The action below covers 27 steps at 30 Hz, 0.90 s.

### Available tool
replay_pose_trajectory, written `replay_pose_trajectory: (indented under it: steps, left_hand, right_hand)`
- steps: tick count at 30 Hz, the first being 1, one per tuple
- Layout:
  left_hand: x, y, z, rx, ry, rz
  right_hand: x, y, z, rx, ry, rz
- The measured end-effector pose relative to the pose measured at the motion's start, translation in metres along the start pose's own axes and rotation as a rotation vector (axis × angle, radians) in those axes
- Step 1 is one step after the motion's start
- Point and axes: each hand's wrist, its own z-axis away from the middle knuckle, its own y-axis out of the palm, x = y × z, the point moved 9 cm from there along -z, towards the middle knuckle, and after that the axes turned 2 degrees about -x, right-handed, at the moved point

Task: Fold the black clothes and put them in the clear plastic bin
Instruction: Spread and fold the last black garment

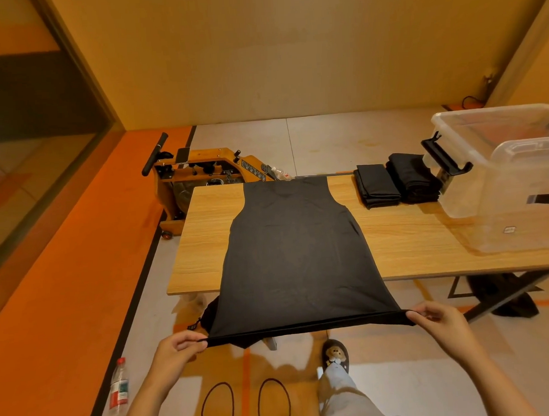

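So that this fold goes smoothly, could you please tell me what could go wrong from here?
1. The black top overhangs the table at its near edge, its hem pinched only by the left grip and right grip; a slip could drop it to the floor.
2. Its shoulders reach the far edge and might slide off.

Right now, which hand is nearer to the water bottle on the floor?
Left. The left hand, pinching the black vest, is just right of the water bottle; the right hand pinches the opposite hem corner, much farther right.
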Motion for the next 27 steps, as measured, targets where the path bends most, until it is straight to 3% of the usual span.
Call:
replay_pose_trajectory:
  steps: [9, 20, 27]
  left_hand:
    - [-0.021, 0.001, 0.009, 0.026, 0.06, -0.008]
    - [-0.079, -0.003, 0.019, 0.003, 0.199, 0.168]
    - [-0.098, -0.007, 0.027, -0.03, 0.265, 0.158]
  right_hand:
    - [0.028, -0.001, 0.007, 0.053, 0.01, -0.054]
    - [0.063, -0.027, 0.001, -0.013, -0.035, -0.456]
    - [0.074, -0.034, -0.004, -0.038, -0.126, -0.537]
